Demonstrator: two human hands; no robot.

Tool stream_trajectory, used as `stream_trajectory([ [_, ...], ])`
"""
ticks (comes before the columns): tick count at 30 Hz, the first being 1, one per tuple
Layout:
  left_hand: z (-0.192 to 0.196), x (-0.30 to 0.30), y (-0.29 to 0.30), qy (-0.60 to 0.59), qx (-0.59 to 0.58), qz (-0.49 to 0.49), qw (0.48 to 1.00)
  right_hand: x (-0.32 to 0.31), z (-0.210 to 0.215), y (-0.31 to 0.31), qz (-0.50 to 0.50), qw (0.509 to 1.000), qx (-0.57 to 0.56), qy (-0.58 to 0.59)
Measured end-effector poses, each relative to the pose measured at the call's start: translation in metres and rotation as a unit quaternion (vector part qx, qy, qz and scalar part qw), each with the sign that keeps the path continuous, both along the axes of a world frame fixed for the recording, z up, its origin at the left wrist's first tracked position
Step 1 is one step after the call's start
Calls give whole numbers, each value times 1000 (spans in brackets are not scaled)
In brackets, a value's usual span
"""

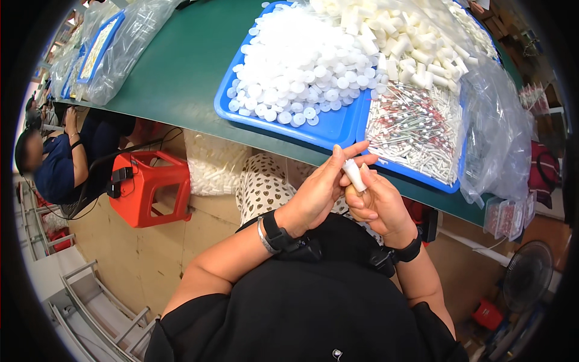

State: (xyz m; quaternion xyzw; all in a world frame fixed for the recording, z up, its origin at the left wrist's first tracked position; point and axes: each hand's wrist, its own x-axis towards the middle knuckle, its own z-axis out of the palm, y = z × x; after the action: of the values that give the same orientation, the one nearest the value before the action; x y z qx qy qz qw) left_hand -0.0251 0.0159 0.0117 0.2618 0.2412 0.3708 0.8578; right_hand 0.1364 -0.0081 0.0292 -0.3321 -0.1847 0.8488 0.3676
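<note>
Just in front of my body, over the near edge of the bench, my right hand (381, 204) is closed round a small white tapered plastic piece (354, 175). The piece tilts, with its wider end up and toward my left. Beside it my left hand (319, 192) has its fingers stretched out, and they seem to touch the upper end of the piece. A blue tray (226, 108) ahead carries a heap of translucent white discs (295, 60). Close beyond my right hand, a second blue tray (443, 186) holds many thin white parts with red and green strands (416, 120).
Cream cylinders (416, 51) are piled behind the trays on the green bench (175, 60). A clear plastic bag (497, 127) hangs over the right edge. Left of my legs stand a red stool (151, 187) and a filled bag (214, 163). Another person (57, 160) sits farther left.
</note>
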Motion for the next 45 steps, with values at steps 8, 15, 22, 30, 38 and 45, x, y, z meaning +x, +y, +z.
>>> stream_trajectory([
  [8, -10, 11, -19, 55, 19, 54, 997, -24, -16, -11, -26, 794, 370, -482],
  [15, -6, -9, -20, 132, -79, 53, 987, -18, -16, -10, 21, 724, 424, -545],
  [22, -10, -56, -6, 340, 93, 205, 913, -13, -33, -19, 47, 614, 499, -610],
  [30, 6, -54, 48, 541, 538, 233, 603, 3, 7, -8, -8, 593, 540, -598],
  [38, 9, -42, 81, 640, 545, 91, 534, 52, 10, 47, -3, 378, 569, -730],
  [45, 4, -42, 82, 613, 556, 125, 547, 59, 9, 52, -21, 454, 557, -695],
])
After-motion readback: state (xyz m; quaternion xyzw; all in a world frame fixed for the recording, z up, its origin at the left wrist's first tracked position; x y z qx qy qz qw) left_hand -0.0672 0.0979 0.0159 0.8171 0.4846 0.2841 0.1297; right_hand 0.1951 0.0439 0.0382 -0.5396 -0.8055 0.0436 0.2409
